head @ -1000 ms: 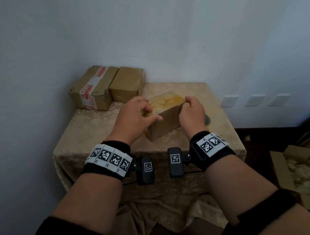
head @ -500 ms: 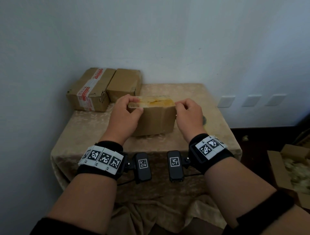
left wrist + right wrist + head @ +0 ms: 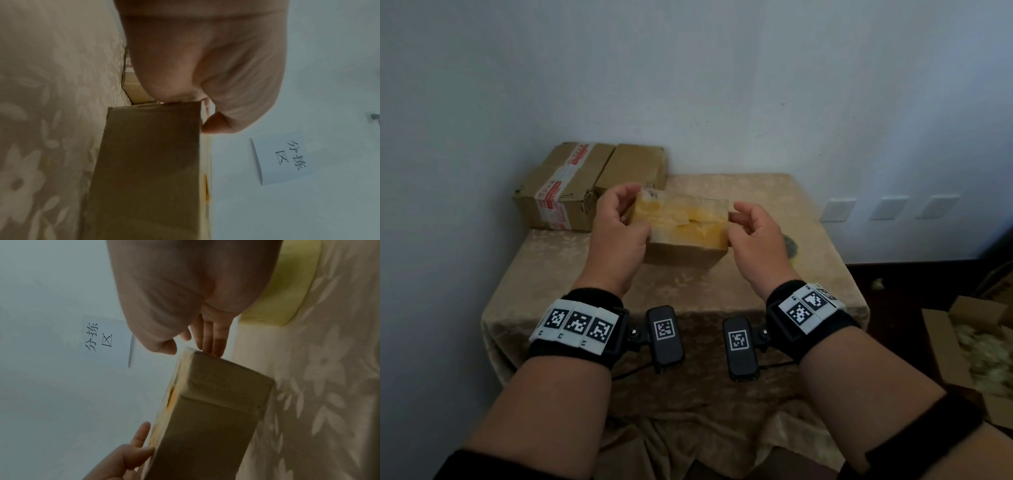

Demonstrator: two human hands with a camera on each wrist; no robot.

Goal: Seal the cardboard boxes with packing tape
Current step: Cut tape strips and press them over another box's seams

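the cardboard box (image 3: 681,236) sits near the middle of the table (image 3: 571,270), top face covered in yellowish tape. left hand (image 3: 619,229) grips the box's left end, fingers curled over the far top corner and thumb on the near side. right hand (image 3: 753,233) is at the right end, fingers curled; in the right wrist view its fingertips (image 3: 213,344) touch the top right corner edge, thumb just off the surface, so a light contact more than a firm hold. tape roll (image 3: 283,288) lies on the cloth just beside and behind the right hand, mostly hidden in the head view.

two more boxes sit at the back left against the wall: one with red printed tape (image 3: 558,192), one plain box (image 3: 633,168) just beside it. an open carton (image 3: 969,349) with filler stands on the floor to the right.

risks from here, as a judgement:
- tape on top looks wrinkled and layered; pressing it down unevenly can trap creases and leave the seam loose.
- right hand contact is light, so if the left hand turns or lifts the box it can pivot or slip out on the right.
- tablecloth is loose and draped; dragging the box can bunch it and shove the roll toward the right edge.
- the box is close to the two rear boxes, so a push back could knock them.
- cannot tell whether the end flaps are taped yet, so one could get missed.
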